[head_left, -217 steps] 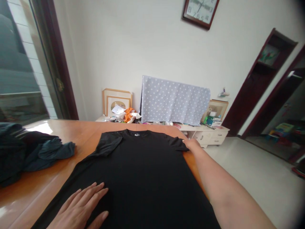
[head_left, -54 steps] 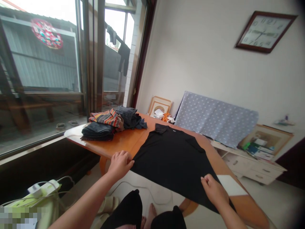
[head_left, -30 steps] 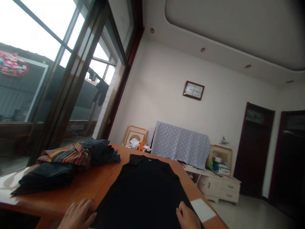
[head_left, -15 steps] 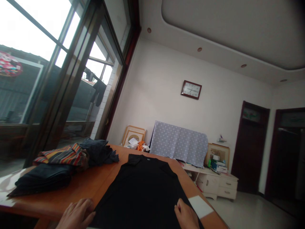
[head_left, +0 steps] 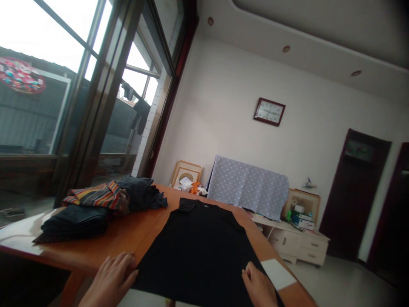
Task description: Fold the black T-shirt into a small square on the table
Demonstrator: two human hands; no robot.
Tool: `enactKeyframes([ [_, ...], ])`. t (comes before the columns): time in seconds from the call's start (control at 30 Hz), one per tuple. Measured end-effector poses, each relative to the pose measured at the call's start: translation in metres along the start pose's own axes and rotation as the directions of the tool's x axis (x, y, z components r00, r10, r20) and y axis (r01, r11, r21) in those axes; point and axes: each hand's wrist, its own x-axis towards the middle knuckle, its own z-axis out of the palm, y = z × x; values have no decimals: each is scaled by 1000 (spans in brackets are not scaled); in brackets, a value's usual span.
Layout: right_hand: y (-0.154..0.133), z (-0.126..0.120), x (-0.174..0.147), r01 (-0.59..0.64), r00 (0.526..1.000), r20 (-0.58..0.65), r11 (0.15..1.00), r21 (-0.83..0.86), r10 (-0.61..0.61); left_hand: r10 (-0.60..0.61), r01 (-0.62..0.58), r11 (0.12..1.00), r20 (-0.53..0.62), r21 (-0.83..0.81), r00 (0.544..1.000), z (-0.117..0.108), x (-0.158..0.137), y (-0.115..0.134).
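Note:
A black T-shirt [head_left: 201, 247] lies spread flat on the wooden table [head_left: 124, 238], its neckline at the far end and its hem towards me. At the shirt's lower left edge, my left hand [head_left: 113, 275] rests with fingers stretched out over the tabletop and the thumb apart, close against the cloth. My right hand [head_left: 258, 283] is closed on the lower right part of the shirt, fingers curled and pinching fabric. The exact grip is partly hidden by the hand itself.
Folded dark clothing [head_left: 75, 221], a striped garment [head_left: 99, 196] and a crumpled dark blue garment [head_left: 140, 194] are piled on the left of the table. A white square [head_left: 277, 273] lies by the right edge. Beyond stands a white cabinet [head_left: 294, 245] beside a polka-dot cloth cover [head_left: 246, 187].
The view has shifted, so the table and room appear moved, and more of the shirt's hem now shows. Both hands keep their places at the shirt's sides.

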Motion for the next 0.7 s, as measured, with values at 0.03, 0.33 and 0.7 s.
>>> enactKeyframes([
  [0.03, 1, 1, 0, -4, 1000, 0, 1000, 1, 4, 4, -4, 1000, -7, -3, 1000, 1, -1, -1],
  [0.33, -2, -10, -2, -32, 999, 32, 999, -16, 32, 42, -41, 999, -12, 35, 999, -3, -3, 6],
  [0.7, 12, -59, -3, -116, 981, 186, 939, 323, 57, 91, -92, 995, 39, 27, 995, -8, 3, 3],
])
